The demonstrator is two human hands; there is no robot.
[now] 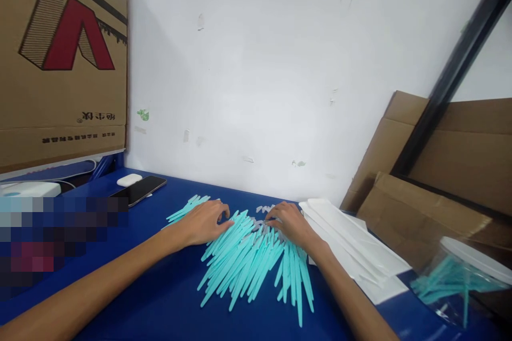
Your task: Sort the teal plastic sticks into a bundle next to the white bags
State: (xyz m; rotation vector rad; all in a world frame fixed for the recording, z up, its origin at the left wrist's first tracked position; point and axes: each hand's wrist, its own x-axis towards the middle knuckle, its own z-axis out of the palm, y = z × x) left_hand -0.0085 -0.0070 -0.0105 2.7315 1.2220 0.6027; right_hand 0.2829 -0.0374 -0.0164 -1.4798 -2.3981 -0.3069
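Note:
A spread pile of slim turquoise sticks (244,261) lies on the blue table (160,293), their narrow ends fanned toward me. Greyish-clear tips (260,225) show at the far end of the pile. My left hand (208,221) rests at the pile's upper left, thumb and fingers curved apart with a gap between them. Behind it lies a smaller bunch of turquoise sticks (188,209). My right hand (290,224) is over the pile's upper right, fingers bent down and close together at the greyish tips; whatever they hold is too small to make out.
White paper sheets or bags (352,245) lie right of my right hand. A clear tub (460,282) of turquoise sticks stands at the right, near cardboard (424,213). A phone (142,191) and white case (129,180) lie back left, below a large box (64,90).

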